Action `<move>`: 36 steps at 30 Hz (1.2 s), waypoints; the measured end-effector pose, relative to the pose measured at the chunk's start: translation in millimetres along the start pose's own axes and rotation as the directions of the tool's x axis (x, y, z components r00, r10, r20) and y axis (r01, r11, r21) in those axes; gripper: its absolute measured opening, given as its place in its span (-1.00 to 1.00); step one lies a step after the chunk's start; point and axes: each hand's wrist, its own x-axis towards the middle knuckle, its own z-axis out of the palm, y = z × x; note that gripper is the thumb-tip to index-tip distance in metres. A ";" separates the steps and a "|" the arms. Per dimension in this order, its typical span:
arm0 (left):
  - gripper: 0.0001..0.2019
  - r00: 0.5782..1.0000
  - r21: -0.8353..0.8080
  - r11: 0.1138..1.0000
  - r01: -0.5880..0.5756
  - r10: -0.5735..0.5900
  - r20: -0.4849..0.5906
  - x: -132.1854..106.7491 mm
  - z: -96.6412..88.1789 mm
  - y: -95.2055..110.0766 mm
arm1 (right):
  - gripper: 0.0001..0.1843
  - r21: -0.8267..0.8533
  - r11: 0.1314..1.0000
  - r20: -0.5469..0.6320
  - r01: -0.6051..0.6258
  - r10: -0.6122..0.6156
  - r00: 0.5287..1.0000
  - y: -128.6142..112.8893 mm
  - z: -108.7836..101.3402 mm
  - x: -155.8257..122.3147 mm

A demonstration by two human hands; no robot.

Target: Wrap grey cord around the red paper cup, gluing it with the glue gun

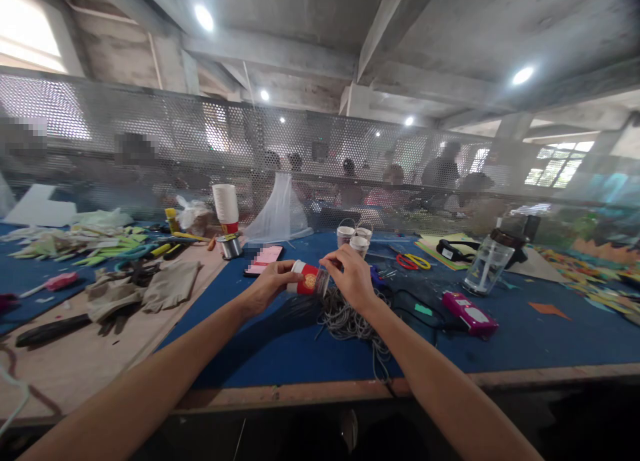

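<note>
A red and white paper cup (309, 278) with a gold emblem lies on its side in the air above the table. My left hand (273, 284) is closed around its white end, thumb and fingers on opposite sides. At the other end my right hand (347, 274) has its fingers pinched together close to the cup's rim; what is between them is too small to make out. Beneath my right hand a tangled heap of grey cord (350, 317) lies on the blue mat (280, 354). Small white cups with thin looped handles (346, 235) stand just behind that hand.
Left of centre stand a stack of white cups (226, 207) and a metal tin (231, 246), near a phone (263, 259). Gloves (173, 286) and tools lie left. Right are scissors (413, 261), a magenta device (470, 313) and a clear tumbler (487, 264). Behind a mesh partition (320, 161) are people.
</note>
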 end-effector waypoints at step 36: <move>-0.77 1.000 0.009 1.000 0.004 -0.004 -0.008 1.1 -3.6 -3.1 | -0.82 0.029 0.998 0.023 -0.051 0.051 0.998 3.4 2.8 0.4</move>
